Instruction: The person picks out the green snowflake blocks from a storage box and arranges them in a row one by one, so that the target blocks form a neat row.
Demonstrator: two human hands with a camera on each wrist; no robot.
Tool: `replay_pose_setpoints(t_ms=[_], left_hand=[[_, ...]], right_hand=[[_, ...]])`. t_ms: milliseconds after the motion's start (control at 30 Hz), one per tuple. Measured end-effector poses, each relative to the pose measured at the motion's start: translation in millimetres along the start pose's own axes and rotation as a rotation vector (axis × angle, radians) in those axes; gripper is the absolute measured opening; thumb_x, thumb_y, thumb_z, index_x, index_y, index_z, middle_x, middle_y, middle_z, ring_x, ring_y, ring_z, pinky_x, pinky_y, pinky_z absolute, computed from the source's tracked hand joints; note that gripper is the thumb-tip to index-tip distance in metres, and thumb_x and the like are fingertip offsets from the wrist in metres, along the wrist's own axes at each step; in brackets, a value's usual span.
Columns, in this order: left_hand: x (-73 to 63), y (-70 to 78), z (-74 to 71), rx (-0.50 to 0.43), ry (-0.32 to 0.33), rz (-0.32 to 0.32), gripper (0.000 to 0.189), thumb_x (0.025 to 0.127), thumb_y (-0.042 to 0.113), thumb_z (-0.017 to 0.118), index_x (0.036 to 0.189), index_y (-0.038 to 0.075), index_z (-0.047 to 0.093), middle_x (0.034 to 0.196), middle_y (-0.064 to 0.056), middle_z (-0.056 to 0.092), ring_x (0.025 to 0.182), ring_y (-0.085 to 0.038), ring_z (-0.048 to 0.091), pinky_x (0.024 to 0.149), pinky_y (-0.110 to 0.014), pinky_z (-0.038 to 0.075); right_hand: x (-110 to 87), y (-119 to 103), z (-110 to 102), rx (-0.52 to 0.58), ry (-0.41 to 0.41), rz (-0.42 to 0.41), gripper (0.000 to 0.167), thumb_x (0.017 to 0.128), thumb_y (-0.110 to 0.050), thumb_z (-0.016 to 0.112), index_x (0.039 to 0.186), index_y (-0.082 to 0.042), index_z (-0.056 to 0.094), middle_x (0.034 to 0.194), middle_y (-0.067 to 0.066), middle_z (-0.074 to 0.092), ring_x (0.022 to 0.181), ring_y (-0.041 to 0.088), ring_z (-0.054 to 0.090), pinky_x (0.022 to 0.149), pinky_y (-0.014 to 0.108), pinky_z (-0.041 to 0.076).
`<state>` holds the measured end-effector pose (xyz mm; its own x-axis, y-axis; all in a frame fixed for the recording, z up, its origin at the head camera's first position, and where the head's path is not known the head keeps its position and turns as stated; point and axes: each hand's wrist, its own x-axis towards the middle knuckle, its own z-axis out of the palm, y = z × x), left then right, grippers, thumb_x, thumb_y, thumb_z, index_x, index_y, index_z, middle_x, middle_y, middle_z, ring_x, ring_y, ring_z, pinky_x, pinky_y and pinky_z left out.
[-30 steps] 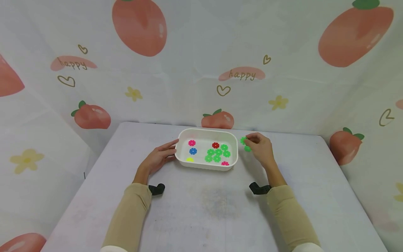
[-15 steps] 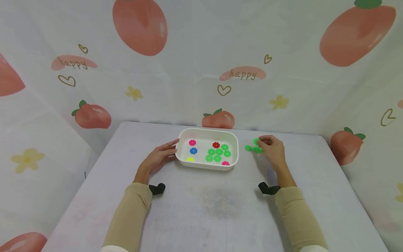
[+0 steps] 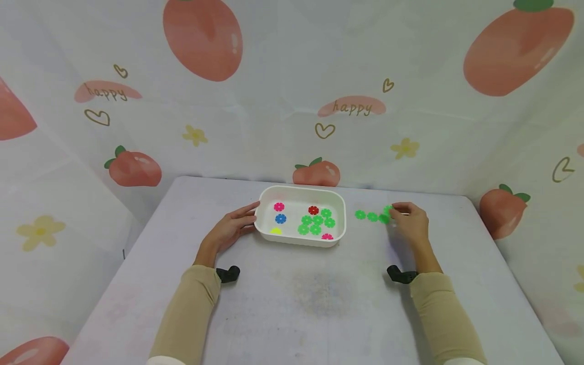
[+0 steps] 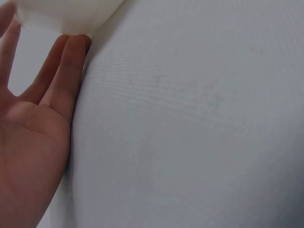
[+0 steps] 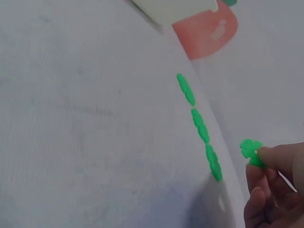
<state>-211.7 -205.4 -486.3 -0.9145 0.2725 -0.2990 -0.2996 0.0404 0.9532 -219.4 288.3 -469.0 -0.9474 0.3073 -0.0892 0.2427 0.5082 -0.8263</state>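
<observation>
In the head view, my left hand (image 3: 226,230) rests its straight fingers against the left end of a white plastic tray (image 3: 292,241). The left wrist view has these fingertips (image 4: 75,47) at the tray's wall (image 4: 61,16). To the right of the tray, my right hand (image 3: 412,223) pinches a green flower-shaped disc (image 5: 250,149) between thumb and fingers, held above the table. Three more green notched discs lie in a row beside it: a near-tray one (image 3: 360,215), a middle one (image 3: 372,217) and one (image 3: 384,219) right by the hand.
Inside the tray lie several green discs (image 3: 317,220), two pink ones, a blue disc (image 3: 280,218), a dark red disc (image 3: 313,210) and a yellow disc (image 3: 276,231). A patterned cloth wall (image 3: 255,132) rises behind the table (image 3: 292,304).
My right hand has moved rightward, away from the tray, leaving green discs behind in a row of three while still pinching one. My left hand and the tray have stayed put.
</observation>
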Motion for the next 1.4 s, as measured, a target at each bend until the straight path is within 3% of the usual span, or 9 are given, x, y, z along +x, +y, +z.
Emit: replay_pose_setpoints(t_ms=[167, 367, 667, 867, 1000, 1200, 1400], left_hand=[[1.1, -1.2, 0.3, 0.006, 0.005, 0.002, 0.055, 0.102, 0.024, 0.063, 0.154, 0.028, 0.047, 0.158, -0.009, 0.046, 0.138, -0.021, 0.051, 0.122, -0.043, 0.04], [-0.1, -0.2, -0.1, -0.01, 0.009, -0.003, 0.054, 0.102, 0.021, 0.061, 0.154, 0.027, 0.047, 0.159, -0.009, 0.045, 0.142, -0.025, 0.048, 0.124, -0.047, 0.037], [1.2, 0.1, 0.1, -0.011, 0.02, -0.014, 0.052, 0.102, 0.021, 0.061, 0.152, 0.029, 0.049, 0.156, -0.008, 0.048, 0.14, -0.024, 0.049, 0.123, -0.045, 0.038], [0.9, 0.1, 0.7, -0.003, 0.018, -0.014, 0.052, 0.103, 0.021, 0.061, 0.153, 0.029, 0.048, 0.156, -0.008, 0.047, 0.14, -0.024, 0.049, 0.123, -0.045, 0.039], [0.7, -0.3, 0.4, -0.002, 0.012, -0.006, 0.053, 0.103, 0.022, 0.061, 0.154, 0.029, 0.047, 0.157, -0.01, 0.046, 0.139, -0.022, 0.05, 0.123, -0.045, 0.038], [-0.1, -1.0, 0.1, -0.003, 0.003, -0.001, 0.056, 0.102, 0.022, 0.062, 0.155, 0.026, 0.045, 0.159, -0.011, 0.045, 0.135, -0.019, 0.053, 0.124, -0.046, 0.038], [-0.8, 0.2, 0.3, -0.003, 0.005, -0.002, 0.055, 0.102, 0.022, 0.062, 0.155, 0.027, 0.046, 0.159, -0.009, 0.045, 0.136, -0.019, 0.052, 0.123, -0.045, 0.039]], right_hand=[[0.6, 8, -5, -0.052, 0.034, -0.002, 0.038, 0.099, -0.031, 0.064, 0.128, -0.009, 0.068, 0.126, 0.014, 0.069, 0.085, -0.002, 0.057, 0.069, 0.014, 0.047], [1.8, 14, -7, -0.127, 0.054, -0.029, 0.037, 0.099, -0.027, 0.063, 0.127, -0.003, 0.068, 0.125, 0.02, 0.07, 0.104, 0.025, 0.064, 0.068, 0.016, 0.045], [6.6, 17, -5, -0.212, 0.034, -0.093, 0.032, 0.098, -0.02, 0.062, 0.121, 0.002, 0.07, 0.119, 0.026, 0.071, 0.115, 0.041, 0.06, 0.088, 0.043, 0.049], [7.4, 16, -4, -0.306, 0.002, -0.109, 0.032, 0.097, -0.018, 0.062, 0.119, 0.004, 0.069, 0.118, 0.027, 0.069, 0.108, 0.043, 0.062, 0.084, 0.048, 0.052], [6.2, 13, -4, -0.368, 0.015, -0.16, 0.034, 0.097, -0.015, 0.059, 0.123, 0.006, 0.067, 0.123, 0.031, 0.064, 0.115, 0.049, 0.058, 0.091, 0.057, 0.051], [1.5, 6, -5, -0.418, 0.014, -0.192, 0.05, 0.103, -0.027, 0.054, 0.141, 0.006, 0.051, 0.142, 0.039, 0.042, 0.129, 0.06, 0.039, 0.103, 0.068, 0.04], [1.3, -3, -7, -0.491, -0.002, -0.241, 0.07, 0.104, -0.045, 0.05, 0.152, 0.005, 0.035, 0.151, 0.04, 0.029, 0.136, 0.062, 0.029, 0.108, 0.072, 0.032]])
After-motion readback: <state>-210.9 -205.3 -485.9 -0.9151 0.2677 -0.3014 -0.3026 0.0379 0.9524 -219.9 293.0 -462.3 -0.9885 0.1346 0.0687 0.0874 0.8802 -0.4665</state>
